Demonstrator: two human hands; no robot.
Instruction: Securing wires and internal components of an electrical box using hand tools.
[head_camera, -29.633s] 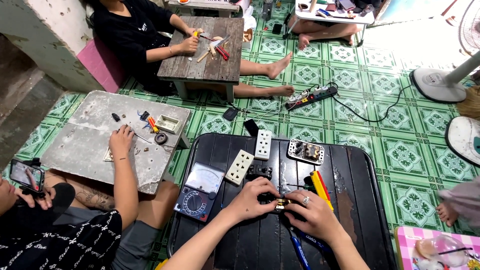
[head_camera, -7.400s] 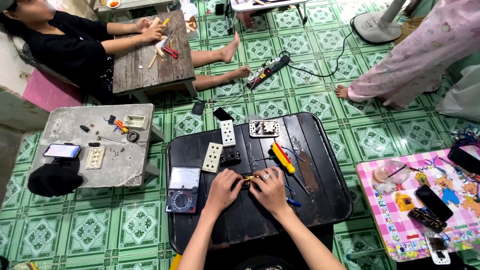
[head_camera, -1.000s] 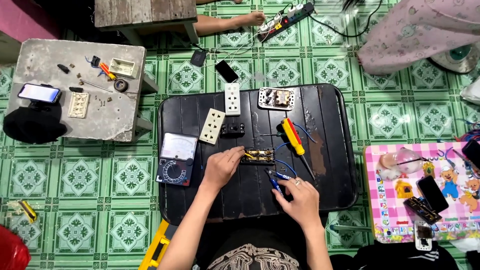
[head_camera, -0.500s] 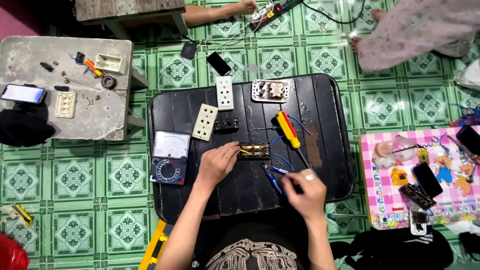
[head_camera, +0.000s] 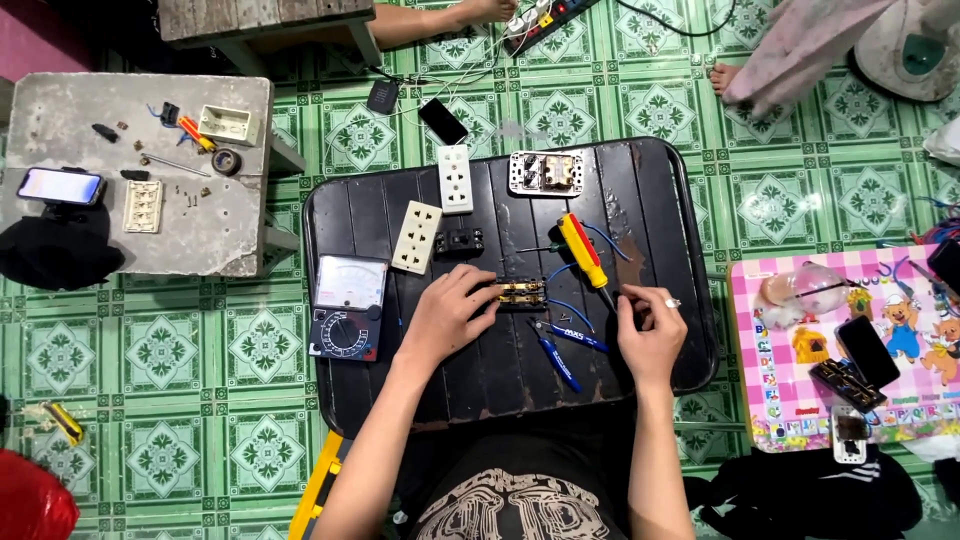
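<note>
My right hand (head_camera: 648, 330) has slid off to the side since a moment ago, away from the blue-handled pliers (head_camera: 560, 345) it was over, and the fingertips now sit right at the tip of the yellow and red screwdriver (head_camera: 583, 251); the fingers are curled in together there, thumb to forefinger, though whether they actually pinch the tip or something tiny beside it I cannot tell. A ring shows on that hand. My left hand (head_camera: 447, 312) stays put, fingers spread and pressed down on the left end of the small switch block (head_camera: 521, 292), thumb below it, pinning it to the black table (head_camera: 420, 385). So the block lies just ahead of my left fingertips, between my two hands, with thin blue wires (head_camera: 566, 310) curling out from its right side toward my right fingers. The pliers lie just inside my right thumb, handles pointing back toward me. Past my left knuckles sits the multimeter (head_camera: 347, 320), and farther out from the fingertips a cream socket plate (head_camera: 416, 236), a white socket strip (head_camera: 455, 178) and a small black part (head_camera: 459, 240). Beyond the screwdriver handle lies a grey switch plate (head_camera: 545, 172).
</note>
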